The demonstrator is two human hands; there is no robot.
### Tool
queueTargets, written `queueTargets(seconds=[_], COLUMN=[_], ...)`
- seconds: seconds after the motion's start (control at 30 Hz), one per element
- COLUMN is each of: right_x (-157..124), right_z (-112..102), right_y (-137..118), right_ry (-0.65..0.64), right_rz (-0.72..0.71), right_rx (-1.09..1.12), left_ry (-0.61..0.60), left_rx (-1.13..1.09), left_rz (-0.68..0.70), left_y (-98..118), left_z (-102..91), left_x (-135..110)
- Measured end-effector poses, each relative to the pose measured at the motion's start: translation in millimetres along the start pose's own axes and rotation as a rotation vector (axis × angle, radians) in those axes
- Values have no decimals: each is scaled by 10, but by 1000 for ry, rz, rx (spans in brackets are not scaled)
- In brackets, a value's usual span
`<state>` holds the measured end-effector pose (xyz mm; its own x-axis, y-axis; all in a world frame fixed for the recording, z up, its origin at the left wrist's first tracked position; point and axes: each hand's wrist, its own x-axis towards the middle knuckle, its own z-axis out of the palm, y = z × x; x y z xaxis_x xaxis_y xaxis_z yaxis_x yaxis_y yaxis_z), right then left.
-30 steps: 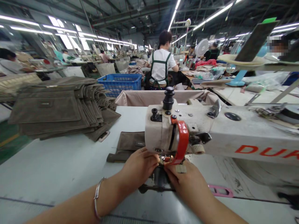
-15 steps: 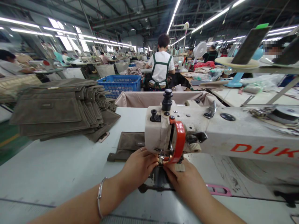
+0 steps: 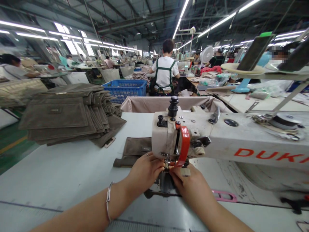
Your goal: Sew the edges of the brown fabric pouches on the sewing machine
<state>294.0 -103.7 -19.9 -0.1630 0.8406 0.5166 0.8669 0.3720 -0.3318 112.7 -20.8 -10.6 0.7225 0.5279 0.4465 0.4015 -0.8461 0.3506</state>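
Observation:
A sewing machine (image 3: 166, 132) with an orange guard (image 3: 183, 146) stands before me. A dark brown fabric panel (image 3: 135, 146) with a small label lies flat on the table, running behind my left hand and under the machine head. My left hand (image 3: 147, 169) is closed, its fingertips pressed together on the panel's near edge, just left of the presser foot (image 3: 166, 165). My right hand (image 3: 190, 180) is closed too, fingertips pinched close on the other side of the foot, partly behind the guard. What lies between the right fingertips is hidden.
Many similar brown pieces are stacked in a pile (image 3: 58, 112) at the left. A pink slotted plate (image 3: 224, 196) lies right of my right hand. Beyond the table are a cloth-lined bin (image 3: 145, 103), a blue basket (image 3: 125, 88) and a seated person (image 3: 165, 69). Thread cones (image 3: 256, 51) stand at the right.
The view has shifted slightly, and the whole scene sits a little lower. Both hands stay at the presser foot; the panel shows no clear movement.

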Motion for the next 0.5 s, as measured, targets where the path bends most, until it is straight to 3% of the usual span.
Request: queueTargets(seconds=[0.3,0.5], right_x=[-29,-120], right_z=[22,1], right_y=[4,165], right_ry=[22,-8], right_rz=[-22,-39], right_rx=[-26,22], left_ry=[-54,-148], left_rx=[29,105], left_rz=[-4,15], left_y=[-15,94], left_z=[43,-178], left_x=[-31,-49])
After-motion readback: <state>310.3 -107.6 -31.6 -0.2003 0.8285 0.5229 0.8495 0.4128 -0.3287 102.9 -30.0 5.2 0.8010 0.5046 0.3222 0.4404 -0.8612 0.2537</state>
